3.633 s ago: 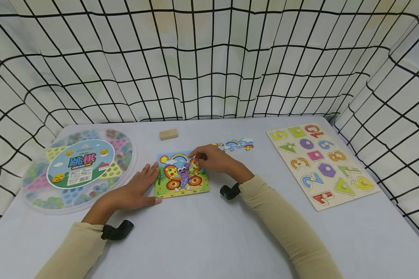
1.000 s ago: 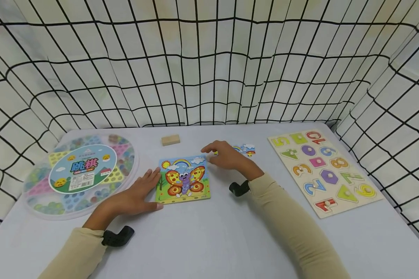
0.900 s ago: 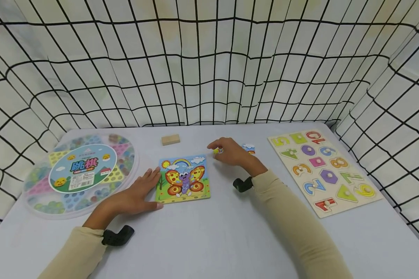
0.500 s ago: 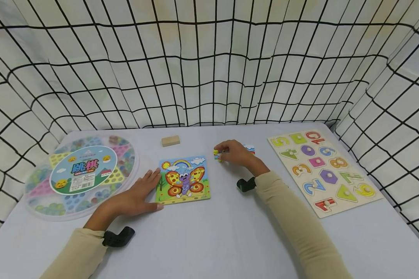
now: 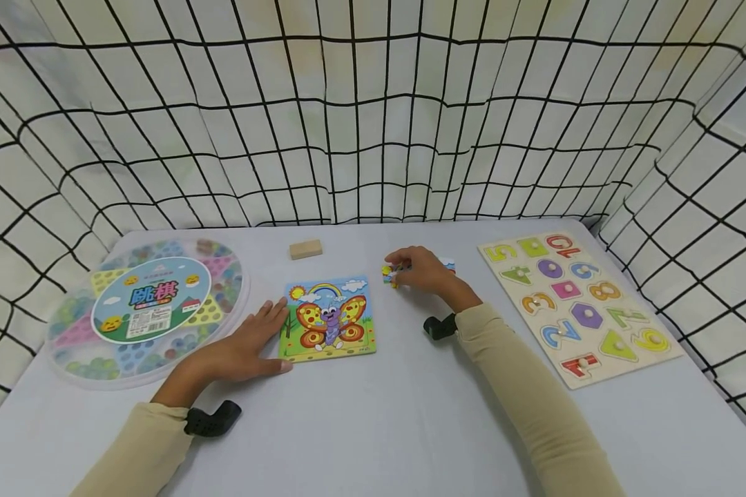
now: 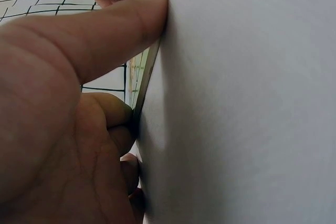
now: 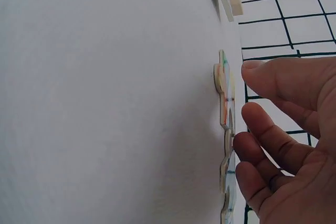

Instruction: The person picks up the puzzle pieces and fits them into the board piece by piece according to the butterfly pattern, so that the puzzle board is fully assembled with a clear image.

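A square jigsaw puzzle (image 5: 328,321) with a smiling butterfly lies flat in the middle of the table. Against its left edge rests my left hand (image 5: 251,345), fingers spread and thumb at the near corner; the left wrist view has the thumb (image 6: 142,17) along the board's edge. My right hand (image 5: 423,270) hovers over a strip of small jigsaw pieces (image 5: 388,275) beyond the puzzle's right corner and hides its middle. In the right wrist view the pieces (image 7: 227,108) lie on the table, while thumb and loosely bent fingers stand apart with nothing between them.
On the left sits a round clear marble-game case (image 5: 152,300). A small wooden block (image 5: 306,249) lies behind the puzzle. At the right is a wooden number-and-shape peg board (image 5: 578,304). Black netting (image 5: 373,145) over white cloth surrounds the table's back and sides.
My right hand has left the butterfly puzzle's upper right part and moved right to the strip of pieces. My left hand stays at the puzzle's left edge.
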`<state>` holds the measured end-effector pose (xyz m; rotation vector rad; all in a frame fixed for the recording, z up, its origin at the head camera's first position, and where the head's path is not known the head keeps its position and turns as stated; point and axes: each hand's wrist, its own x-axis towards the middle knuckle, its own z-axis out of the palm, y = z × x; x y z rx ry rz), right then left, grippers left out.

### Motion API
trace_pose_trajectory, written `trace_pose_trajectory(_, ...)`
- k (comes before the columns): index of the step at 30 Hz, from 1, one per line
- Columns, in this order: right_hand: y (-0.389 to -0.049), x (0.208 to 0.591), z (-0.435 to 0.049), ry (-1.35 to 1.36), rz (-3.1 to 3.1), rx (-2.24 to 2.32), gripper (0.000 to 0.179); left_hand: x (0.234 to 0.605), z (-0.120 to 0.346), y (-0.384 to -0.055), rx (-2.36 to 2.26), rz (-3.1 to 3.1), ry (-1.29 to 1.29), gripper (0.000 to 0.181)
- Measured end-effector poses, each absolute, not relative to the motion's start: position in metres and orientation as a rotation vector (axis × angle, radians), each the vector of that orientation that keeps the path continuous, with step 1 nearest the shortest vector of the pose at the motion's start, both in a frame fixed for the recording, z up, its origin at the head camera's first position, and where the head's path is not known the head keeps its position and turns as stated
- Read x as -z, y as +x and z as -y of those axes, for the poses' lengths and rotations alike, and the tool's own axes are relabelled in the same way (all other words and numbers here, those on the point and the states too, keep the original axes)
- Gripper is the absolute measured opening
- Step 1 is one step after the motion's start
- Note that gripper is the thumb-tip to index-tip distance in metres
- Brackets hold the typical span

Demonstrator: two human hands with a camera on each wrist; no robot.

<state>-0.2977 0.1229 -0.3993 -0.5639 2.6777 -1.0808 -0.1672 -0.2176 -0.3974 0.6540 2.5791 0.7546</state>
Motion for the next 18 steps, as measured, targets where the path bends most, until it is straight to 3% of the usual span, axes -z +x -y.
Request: trace_pose_trajectory(18,-0.300,0.403,-0.111,-0.490,-2.712,0.965,0.040,0.399,0.218,-0.167,-0.748,-2.568,0.612,0.099)
